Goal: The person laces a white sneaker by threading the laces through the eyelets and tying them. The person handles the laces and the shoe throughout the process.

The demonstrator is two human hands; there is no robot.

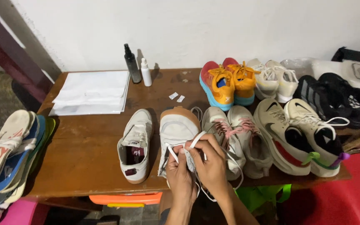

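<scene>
both hands [196, 164] pinch the white lace [190, 143] (over the white sneaker [176, 131]).

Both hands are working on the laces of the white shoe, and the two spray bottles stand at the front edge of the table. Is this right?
Not quite. In the head view both hands, left and right, do handle the white shoe's laces, but the spray bottles stand at the table's back edge.
</scene>
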